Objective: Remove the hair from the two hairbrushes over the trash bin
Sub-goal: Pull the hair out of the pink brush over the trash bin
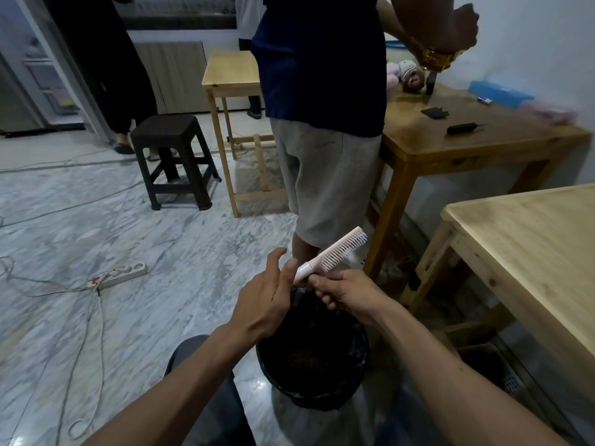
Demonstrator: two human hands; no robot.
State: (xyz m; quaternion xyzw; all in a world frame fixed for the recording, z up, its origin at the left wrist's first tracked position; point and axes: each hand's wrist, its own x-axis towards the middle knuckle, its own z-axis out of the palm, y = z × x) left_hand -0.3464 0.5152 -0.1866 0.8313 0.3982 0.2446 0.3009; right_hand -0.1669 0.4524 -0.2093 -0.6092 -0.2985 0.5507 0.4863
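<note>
Partly hidden hairbrush (331, 252) handle, right hand (341, 291)

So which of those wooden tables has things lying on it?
The darker table against the wall, behind the standing person: small black items lie there. The two paler tables show bare tops.

My right hand (343, 292) grips the pink hairbrush (331, 254) by its handle, bristles angled up over the black trash bin (314, 358). My left hand (267, 296) is spread flat, fingertips touching the handle's end. Someone stands just beyond the bin.
</note>
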